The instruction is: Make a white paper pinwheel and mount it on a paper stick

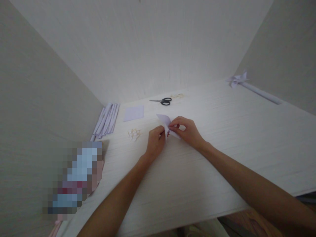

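Note:
Between my hands, above the table, is a pale lilac paper pinwheel (163, 119) with its blades partly bent in. My left hand (156, 141) pinches it from the left and below, fingers closed. With thumb and fingertips together, my right hand (186, 130) grips the paper near its middle. The fingers cover part of the centre, so I cannot make out whether anything small is held there. A flat lilac paper square (134, 113) lies behind and to the left. Scissors (163, 101) with black handles rest shut beyond my hands, blades pointing left.
Several rolled paper sticks (106, 120) lie at the left wall. Small pale pieces (134, 134) are scattered left of my hands, and more small yellowish pieces (177, 96) lie by the scissors. A pinwheel on a stick (238, 80) lies back right. A blurred-out object (79, 177) stands front left.

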`<state>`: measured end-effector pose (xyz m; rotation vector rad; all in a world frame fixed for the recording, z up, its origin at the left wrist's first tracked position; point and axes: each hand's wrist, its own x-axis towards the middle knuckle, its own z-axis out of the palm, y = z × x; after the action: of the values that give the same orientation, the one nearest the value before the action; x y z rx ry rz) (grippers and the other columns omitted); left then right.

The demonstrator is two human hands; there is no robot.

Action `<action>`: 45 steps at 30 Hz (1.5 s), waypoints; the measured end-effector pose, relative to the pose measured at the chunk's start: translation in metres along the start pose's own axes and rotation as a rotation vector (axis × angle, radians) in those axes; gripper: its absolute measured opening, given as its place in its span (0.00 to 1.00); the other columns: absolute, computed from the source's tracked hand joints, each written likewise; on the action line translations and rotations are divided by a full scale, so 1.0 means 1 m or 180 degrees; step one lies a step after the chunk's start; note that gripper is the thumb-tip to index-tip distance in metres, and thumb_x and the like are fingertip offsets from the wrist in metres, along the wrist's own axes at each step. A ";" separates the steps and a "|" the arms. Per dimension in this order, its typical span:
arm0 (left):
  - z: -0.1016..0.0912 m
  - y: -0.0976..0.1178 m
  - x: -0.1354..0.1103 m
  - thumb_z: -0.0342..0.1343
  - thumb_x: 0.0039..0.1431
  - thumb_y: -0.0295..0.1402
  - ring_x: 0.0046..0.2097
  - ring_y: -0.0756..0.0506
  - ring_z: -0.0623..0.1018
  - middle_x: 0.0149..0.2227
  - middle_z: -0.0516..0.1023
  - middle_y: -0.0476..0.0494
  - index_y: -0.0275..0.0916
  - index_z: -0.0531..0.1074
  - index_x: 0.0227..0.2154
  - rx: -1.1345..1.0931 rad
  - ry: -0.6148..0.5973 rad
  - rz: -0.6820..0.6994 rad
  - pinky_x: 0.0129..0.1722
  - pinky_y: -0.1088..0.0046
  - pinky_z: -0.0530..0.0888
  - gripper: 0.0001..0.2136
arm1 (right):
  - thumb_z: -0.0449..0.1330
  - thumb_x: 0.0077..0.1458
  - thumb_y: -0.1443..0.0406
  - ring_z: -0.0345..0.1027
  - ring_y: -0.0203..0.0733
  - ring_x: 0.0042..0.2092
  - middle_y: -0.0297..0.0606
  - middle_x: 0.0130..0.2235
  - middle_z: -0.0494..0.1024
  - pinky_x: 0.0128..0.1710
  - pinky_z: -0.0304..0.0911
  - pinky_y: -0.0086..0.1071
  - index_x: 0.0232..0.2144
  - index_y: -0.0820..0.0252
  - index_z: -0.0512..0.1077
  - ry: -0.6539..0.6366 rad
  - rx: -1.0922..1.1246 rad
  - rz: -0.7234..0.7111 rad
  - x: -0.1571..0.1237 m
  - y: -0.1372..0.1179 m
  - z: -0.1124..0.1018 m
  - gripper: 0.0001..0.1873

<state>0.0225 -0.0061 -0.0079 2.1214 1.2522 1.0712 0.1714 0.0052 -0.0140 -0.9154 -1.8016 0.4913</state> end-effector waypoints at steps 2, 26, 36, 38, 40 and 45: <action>0.000 0.000 0.000 0.44 0.49 0.22 0.26 0.51 0.68 0.21 0.68 0.49 0.36 0.64 0.17 -0.0024 -0.0019 0.0012 0.28 0.76 0.63 0.09 | 0.58 0.47 0.67 0.65 0.36 0.30 0.36 0.28 0.73 0.31 0.60 0.32 0.25 0.58 0.71 -0.0006 -0.0030 0.0001 0.000 -0.001 0.000 0.01; 0.000 -0.002 -0.001 0.44 0.50 0.22 0.26 0.51 0.67 0.22 0.68 0.48 0.35 0.64 0.17 0.0215 0.0077 0.0332 0.27 0.76 0.62 0.10 | 0.58 0.44 0.69 0.61 0.33 0.28 0.34 0.26 0.72 0.30 0.59 0.28 0.26 0.61 0.71 -0.0094 0.0261 0.0373 -0.001 -0.002 -0.001 0.03; 0.002 -0.007 -0.005 0.44 0.52 0.22 0.28 0.51 0.68 0.24 0.69 0.47 0.35 0.66 0.20 0.0346 -0.0014 0.0464 0.29 0.77 0.63 0.10 | 0.58 0.43 0.69 0.63 0.33 0.28 0.33 0.25 0.73 0.31 0.60 0.28 0.26 0.61 0.73 -0.0218 0.0357 0.0487 -0.002 0.002 0.000 0.04; 0.003 -0.007 -0.006 0.43 0.52 0.22 0.29 0.51 0.68 0.25 0.69 0.46 0.35 0.67 0.21 0.0347 -0.0032 0.0459 0.30 0.76 0.64 0.10 | 0.58 0.43 0.69 0.63 0.33 0.27 0.33 0.25 0.72 0.30 0.60 0.28 0.26 0.61 0.73 -0.0252 0.0367 0.0534 -0.002 0.002 0.001 0.04; 0.003 -0.006 -0.005 0.43 0.53 0.23 0.29 0.50 0.68 0.26 0.70 0.45 0.35 0.68 0.22 0.0337 -0.0062 0.0436 0.30 0.76 0.64 0.10 | 0.58 0.43 0.69 0.63 0.33 0.27 0.33 0.25 0.72 0.31 0.60 0.28 0.26 0.62 0.73 -0.0282 0.0335 0.0561 -0.002 0.001 0.001 0.04; 0.000 -0.003 -0.002 0.44 0.52 0.23 0.28 0.50 0.69 0.24 0.70 0.45 0.34 0.67 0.20 0.0224 -0.0082 0.0353 0.29 0.76 0.64 0.10 | 0.58 0.44 0.69 0.63 0.33 0.28 0.34 0.26 0.73 0.31 0.60 0.28 0.26 0.61 0.73 -0.0245 0.0235 0.0464 -0.001 0.000 0.000 0.04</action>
<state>0.0205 -0.0062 -0.0107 2.2738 1.1888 1.0561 0.1716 0.0043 -0.0151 -0.9924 -1.7810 0.6893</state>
